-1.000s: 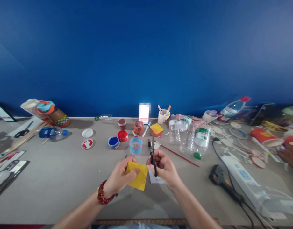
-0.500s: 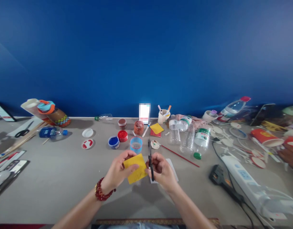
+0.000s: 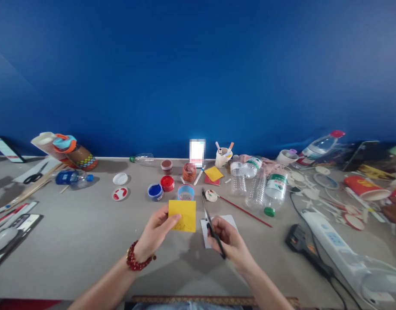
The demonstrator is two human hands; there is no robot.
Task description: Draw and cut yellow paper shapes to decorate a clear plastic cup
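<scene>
On the head view I have both hands over the middle of the table (image 3: 97,249), forearms coming in across its near edge. My left hand (image 3: 157,230) pinches a yellow sheet (image 3: 187,215), pen lines along its lower part, between thumb and fingers. My right hand (image 3: 232,241) is closed around black scissors (image 3: 215,237), tips toward the far edge; I can't tell whether the blades are parted. A gap shows between sheet and scissors.

For room, the grey tabletop stretches widely from my left wrist to the mouse (image 3: 6,239) by the left edge. Ahead is tighter: a blue-rimmed cup (image 3: 186,190) sits just beyond the sheet, partly hidden by it. Under my right hand lies a white paper (image 3: 228,220). Farther right, a red brush (image 3: 246,212) slants toward the black hot tool (image 3: 309,252), and past that the power strip (image 3: 333,241) runs toward the near right corner.

Counting: two scissors, with the second pair (image 3: 33,177) at the far left corner; two yellow sheets, the other (image 3: 214,173) overlapping one red sheet (image 3: 212,181) near the far edge; one blue paint jar (image 3: 155,191), one red paint jar (image 3: 167,183); two lids (image 3: 120,178) left of them. The overlapping bottles (image 3: 275,189) right of centre I can't count reliably.
</scene>
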